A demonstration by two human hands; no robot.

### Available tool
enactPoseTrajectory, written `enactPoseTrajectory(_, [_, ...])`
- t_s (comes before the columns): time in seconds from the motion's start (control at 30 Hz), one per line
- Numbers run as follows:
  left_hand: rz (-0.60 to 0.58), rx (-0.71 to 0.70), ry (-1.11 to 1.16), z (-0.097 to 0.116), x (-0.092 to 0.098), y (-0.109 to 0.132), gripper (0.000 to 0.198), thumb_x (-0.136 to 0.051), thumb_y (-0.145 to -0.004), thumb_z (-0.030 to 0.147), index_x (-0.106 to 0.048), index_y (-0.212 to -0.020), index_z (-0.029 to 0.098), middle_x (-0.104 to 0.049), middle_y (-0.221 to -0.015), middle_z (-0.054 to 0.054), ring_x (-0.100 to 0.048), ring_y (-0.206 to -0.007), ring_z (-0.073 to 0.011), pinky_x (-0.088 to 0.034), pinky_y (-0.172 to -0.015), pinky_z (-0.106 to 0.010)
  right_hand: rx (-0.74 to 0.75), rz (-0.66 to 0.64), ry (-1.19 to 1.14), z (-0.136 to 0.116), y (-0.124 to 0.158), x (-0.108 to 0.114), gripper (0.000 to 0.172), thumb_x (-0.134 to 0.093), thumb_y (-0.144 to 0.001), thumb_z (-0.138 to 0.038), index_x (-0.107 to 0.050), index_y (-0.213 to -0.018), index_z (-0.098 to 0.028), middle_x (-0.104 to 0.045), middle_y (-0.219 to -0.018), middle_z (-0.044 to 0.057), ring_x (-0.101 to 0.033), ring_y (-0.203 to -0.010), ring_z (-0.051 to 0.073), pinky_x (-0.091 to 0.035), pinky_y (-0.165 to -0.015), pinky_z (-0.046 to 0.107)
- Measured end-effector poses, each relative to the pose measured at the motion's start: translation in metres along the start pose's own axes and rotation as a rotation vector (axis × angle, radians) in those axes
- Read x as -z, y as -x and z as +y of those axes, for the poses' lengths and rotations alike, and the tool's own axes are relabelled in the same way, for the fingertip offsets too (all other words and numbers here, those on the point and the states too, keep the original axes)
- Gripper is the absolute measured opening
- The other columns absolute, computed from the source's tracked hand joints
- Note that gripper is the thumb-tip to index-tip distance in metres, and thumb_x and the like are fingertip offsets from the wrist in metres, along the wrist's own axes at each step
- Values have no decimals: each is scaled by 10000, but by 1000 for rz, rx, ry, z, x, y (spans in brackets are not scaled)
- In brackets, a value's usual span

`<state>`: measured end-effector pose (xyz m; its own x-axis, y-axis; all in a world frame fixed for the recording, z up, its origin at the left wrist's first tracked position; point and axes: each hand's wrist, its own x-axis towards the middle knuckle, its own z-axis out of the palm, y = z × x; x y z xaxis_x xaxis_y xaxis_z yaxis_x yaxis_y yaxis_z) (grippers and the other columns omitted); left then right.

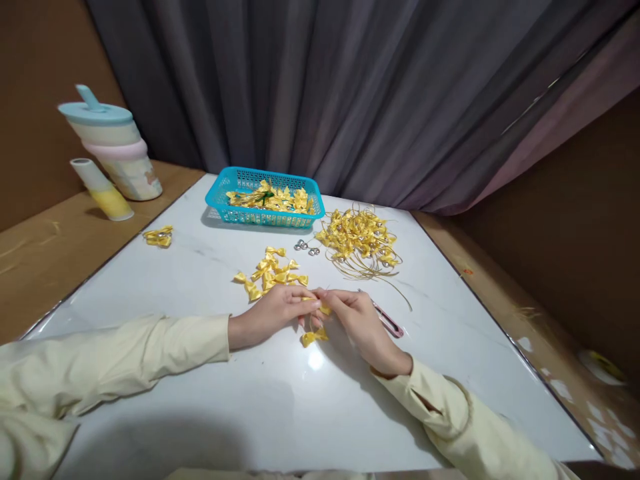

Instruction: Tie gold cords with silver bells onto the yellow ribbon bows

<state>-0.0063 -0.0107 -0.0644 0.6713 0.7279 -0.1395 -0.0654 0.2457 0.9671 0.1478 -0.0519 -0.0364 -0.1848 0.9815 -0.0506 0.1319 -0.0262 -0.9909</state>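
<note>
Both hands meet over the middle of the white board. My left hand point(280, 311) and my right hand point(357, 325) pinch a small yellow ribbon bow point(326, 308) between their fingertips; most of it is hidden by the fingers. Just below the fingers is another yellow bow point(314, 337); whether it hangs from a thread or lies on the board I cannot tell. A loose group of yellow bows point(273, 270) lies just beyond my left hand. Beside my right hand rests a pink-handled tool point(390, 323), partly covered by the hand.
A blue basket point(213, 200) with bows stands at the back. Right of it lie a heap of bows with gold cords point(357, 233) and several silver beads point(306, 247). A small bow bundle point(159, 236) is at left, near a tumbler point(120, 153) and a yellow-white tube point(105, 190).
</note>
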Motion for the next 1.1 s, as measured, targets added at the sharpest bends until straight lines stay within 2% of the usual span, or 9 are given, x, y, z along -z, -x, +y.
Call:
enactPoseTrajectory(0.07, [7, -10, 44, 2, 0, 0, 240, -651, -774, 332, -658, -818, 96, -710, -739, -74, -644, -712, -159, -468, -672, -262, 3, 65, 48, 0, -3, -1, 412, -515, -856, -415, -602, -568, -134, -610, -564, 21, -525, -562, 126, -427, -640, 268])
enactPoseTrajectory(0.13, [13, -15, 83, 6, 0, 1, 239, -667, -759, 330, -657, -794, 94, -712, -750, -79, -657, -745, -175, -480, -743, -294, 18, 138, 101, -1, -8, 2, 366, -542, -828, -418, -654, -624, -136, -653, -620, 33, -582, -635, 158, -441, -671, 281])
enactPoseTrajectory(0.23, [-8, 7, 76, 9, -1, 4, 243, -673, -757, 329, -657, -796, 90, -721, -810, -107, -668, -777, -196, -480, -785, -328, 86, 259, 168, -8, -20, 15, 313, -570, -803, -415, -699, -692, -153, -720, -825, 66, -636, -839, 206, -449, -801, 315])
enactPoseTrajectory(0.3, [-18, 20, 47, 11, -1, 5, 243, -666, -765, 329, -663, -803, 89, -723, -831, -117, -668, -789, -199, -476, -788, -331, 139, 305, 209, -16, -30, 29, 302, -568, -808, -405, -715, -730, -153, -723, -897, 79, -638, -888, 210, -449, -829, 323])
enactPoseTrajectory(0.53, [-2, 5, 65, 11, 1, 4, 206, -659, -769, 301, -682, -749, 98, -726, -840, -110, -650, -814, -183, -455, -794, -295, 336, 476, 162, -54, -60, 81, 224, -603, -795, -316, -721, -744, -133, -724, -812, 88, -656, -753, 175, -476, -666, 272])
enactPoseTrajectory(0.7, [4, 62, 82, 11, 1, 4, 210, -687, -736, 310, -671, -752, 100, -731, -824, -125, -648, -823, -206, -450, -772, -316, 458, 603, 89, -78, -67, 108, 195, -594, -805, -268, -689, -712, -125, -722, -839, 90, -666, -745, 145, -467, -587, 224])
enactPoseTrajectory(0.83, [-40, 77, 115, 13, 0, 5, 215, -708, -700, 304, -670, -720, 93, -730, -791, -125, -653, -770, -203, -463, -738, -312, 545, 750, -30, -87, -71, 132, 195, -560, -811, -157, -656, -646, -119, -715, -770, 69, -667, -667, 116, -442, -509, 180])
enactPoseTrajectory(0.97, [-46, 84, 108, 14, 1, 6, 213, -699, -703, 308, -677, -694, 96, -730, -788, -121, -649, -755, -194, -465, -720, -294, 448, 797, -137, -82, -75, 151, 291, -478, -855, -98, -610, -599, -140, -697, -733, 45, -663, -664, 105, -379, -394, 133])
enactPoseTrajectory(1.1, [-100, 59, 96, 11, 2, 5, 205, -685, -716, 300, -697, -736, 96, -730, -794, -110, -653, -783, -198, -469, -757, -291, 229, 687, -194, -73, -81, 159, 322, -431, -891, -84, -589, -613, -118, -682, -749, 91, -666, -675, 111, -321, -319, 104])
